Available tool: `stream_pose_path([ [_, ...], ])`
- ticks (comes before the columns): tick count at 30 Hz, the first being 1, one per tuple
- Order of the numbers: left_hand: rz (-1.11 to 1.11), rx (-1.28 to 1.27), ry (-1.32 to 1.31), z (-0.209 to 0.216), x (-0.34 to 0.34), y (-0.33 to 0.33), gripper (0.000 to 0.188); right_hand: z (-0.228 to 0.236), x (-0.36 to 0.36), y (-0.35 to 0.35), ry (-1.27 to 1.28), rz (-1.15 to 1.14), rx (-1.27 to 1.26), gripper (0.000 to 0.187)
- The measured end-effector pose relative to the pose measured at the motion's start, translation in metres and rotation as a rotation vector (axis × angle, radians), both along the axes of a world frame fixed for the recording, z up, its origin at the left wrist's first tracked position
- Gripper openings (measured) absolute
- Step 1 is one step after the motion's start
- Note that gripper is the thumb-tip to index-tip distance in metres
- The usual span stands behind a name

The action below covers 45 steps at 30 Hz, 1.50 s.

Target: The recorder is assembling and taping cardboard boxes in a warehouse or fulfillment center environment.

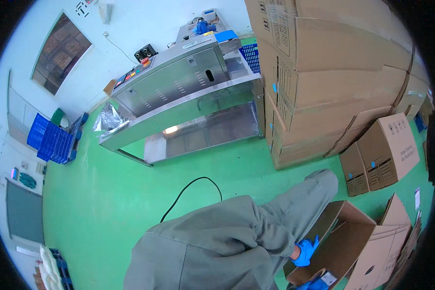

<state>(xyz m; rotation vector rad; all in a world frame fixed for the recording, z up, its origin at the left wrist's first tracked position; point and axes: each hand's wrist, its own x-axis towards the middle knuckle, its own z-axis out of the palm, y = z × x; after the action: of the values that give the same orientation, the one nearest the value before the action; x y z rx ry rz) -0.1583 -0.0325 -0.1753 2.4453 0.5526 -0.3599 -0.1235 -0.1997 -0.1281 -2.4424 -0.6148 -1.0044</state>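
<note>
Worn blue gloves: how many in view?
2. The upper glove is at the left side of the open carton; the lower glove is at the picture's bottom edge, partly hidden. No other worn glove shows.

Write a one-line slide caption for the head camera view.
Blue-gloved hands at an open cardboard box on a green floor, near stacked brown cartons.

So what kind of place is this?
Probably a packing room in a factory or warehouse. There's a long steel machine with coloured buttons, a tall stack of brown cardboard, and an open cardboard box near the floor.
</note>
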Motion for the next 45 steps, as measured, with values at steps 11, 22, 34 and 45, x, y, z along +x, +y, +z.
stream_pose_path([
  [11,0.141,-0.041,-0.104,0.061,-0.019,0.033,0.103,-0.168,0.098,0.102,0.929,0.357,0.977,0.054],
  [22,-0.413,0.148,-0.207,0.076,0.162,0.161,0.148,-0.102,0.096,0.112,0.816,0.088,0.972,0.06],
  [34,-0.392,0.443,0.315,-0.015,0.155,0.063,0.167,0.009,0.15,0.06,0.275,-0.034,0.849,0.06],
  [45,-0.457,0.539,0.469,-0.022,0.151,0.072,0.161,-0.005,0.143,0.047,0.556,-0.099,1.043,0.081],
])
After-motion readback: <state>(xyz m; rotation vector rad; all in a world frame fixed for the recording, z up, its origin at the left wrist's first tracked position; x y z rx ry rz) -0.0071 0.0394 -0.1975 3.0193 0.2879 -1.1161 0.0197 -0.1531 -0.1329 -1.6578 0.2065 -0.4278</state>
